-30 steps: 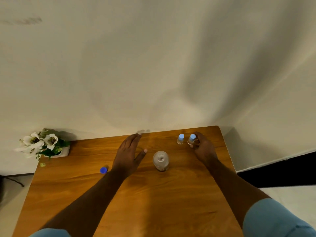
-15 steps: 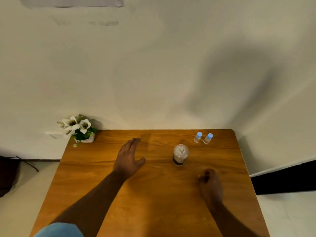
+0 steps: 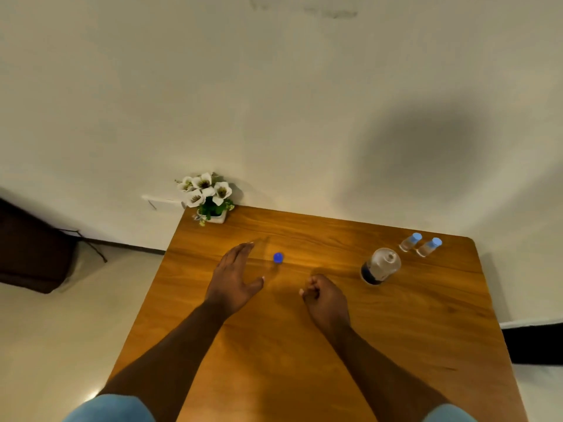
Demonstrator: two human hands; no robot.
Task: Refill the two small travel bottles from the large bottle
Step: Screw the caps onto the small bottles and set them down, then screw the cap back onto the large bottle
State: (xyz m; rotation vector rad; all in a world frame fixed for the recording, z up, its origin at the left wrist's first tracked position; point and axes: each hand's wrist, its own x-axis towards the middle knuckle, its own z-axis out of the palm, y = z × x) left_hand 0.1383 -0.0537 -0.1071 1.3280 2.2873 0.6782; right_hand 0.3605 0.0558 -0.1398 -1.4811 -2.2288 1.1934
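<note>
The large clear bottle [image 3: 380,265] stands uncapped on the wooden table [image 3: 396,345], right of centre. Two small travel bottles [image 3: 410,242] [image 3: 429,247] with light blue caps stand side by side just behind it, near the far right corner. A dark blue cap [image 3: 277,257] lies on the table between my hands and the far edge. My left hand [image 3: 233,280] lies flat and open, just left of that cap. My right hand [image 3: 326,296] rests on the table with its fingers curled and nothing visible in them, well left of the large bottle.
A small white pot of white flowers [image 3: 208,196] sits at the far left corner against the wall. The table's right edge is close behind the small bottles. A dark object [image 3: 33,248] stands on the floor at the left.
My right hand has left the small bottles and drawn back to the middle of the table, fingers curled. The view has swung left. The blue cap shows again beside my left hand.
</note>
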